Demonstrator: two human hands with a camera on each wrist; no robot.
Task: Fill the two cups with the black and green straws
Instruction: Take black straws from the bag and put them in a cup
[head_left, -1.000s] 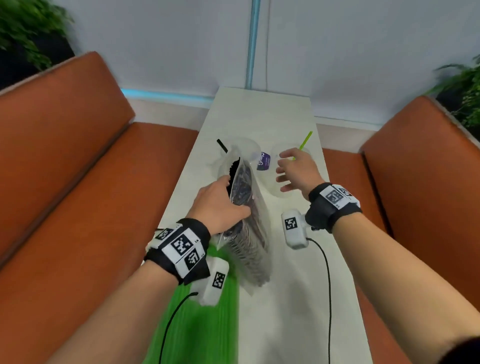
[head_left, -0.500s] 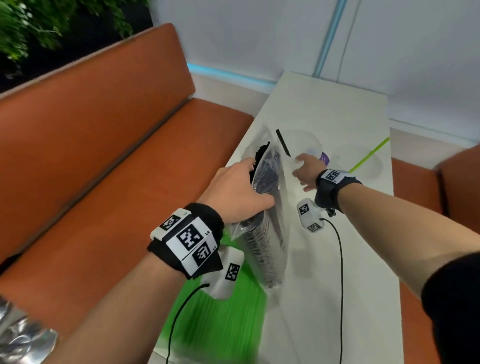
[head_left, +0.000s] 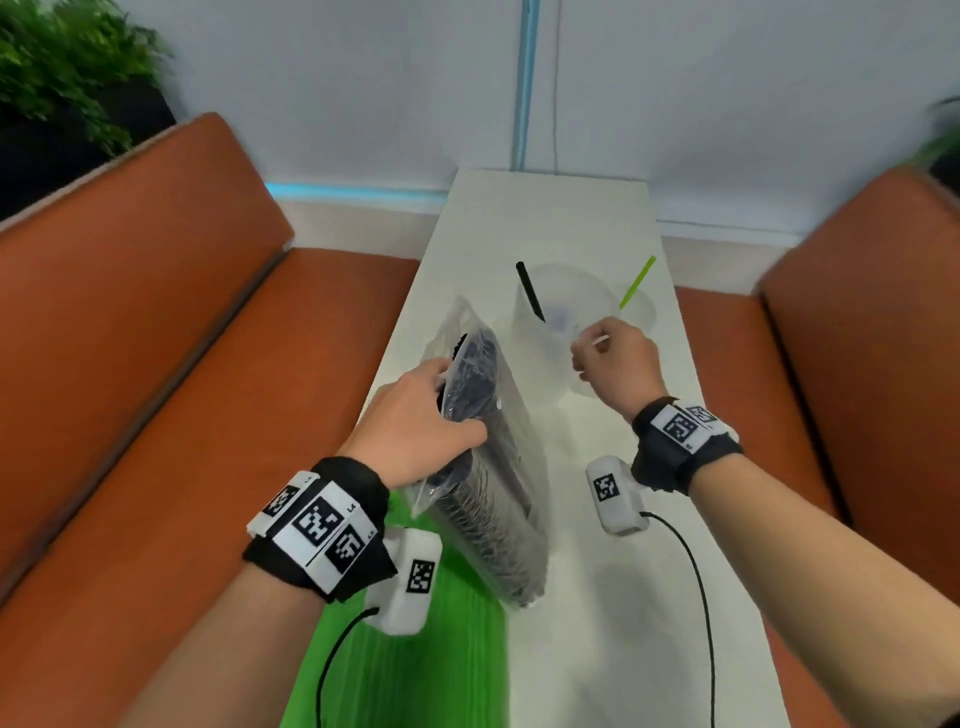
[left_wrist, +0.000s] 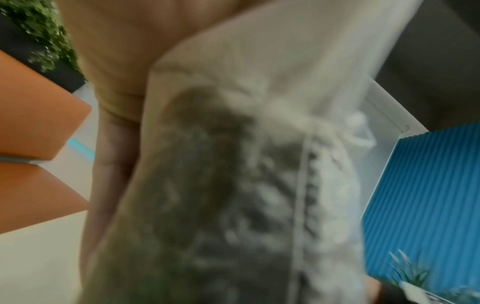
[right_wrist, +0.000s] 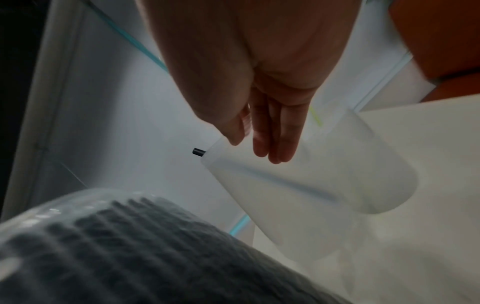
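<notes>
On the white table (head_left: 613, 597) in front of you, your left hand (head_left: 415, 423) grips the clear bag (head_left: 493, 467) of black straws near its open mouth, thumb on the near face and fingers curled round the far side. The bag lies with its long axis running away from you, mouth at the far end and tipped up off the table. The left wrist view is too blurred to add more than the bag pressed against your palm.

Your right hand (head_left: 615, 364) is at the near cup (right_wrist: 311, 185), thumb and fingers pinching its rim on the side towards you. The cup looks tilted in the wrist view, though the wide lens may exaggerate that. One black straw (head_left: 530, 291) already leans in it, tip pointing up and to the left. Behind it and slightly right stands the second cup (head_left: 641, 309) with one green straw (head_left: 638, 283) leaning right. More green straws (head_left: 395, 649) lie on the table under your left wrist.

What matters next, I'd judge, is that the bag's mouth lies just left of the cup you hold, nearly level with your right fingers. Your right hand is the nearer one to draw straws, but it must release the rim first. The straws come out lengthwise, along the bag's axis, away from you.
</notes>
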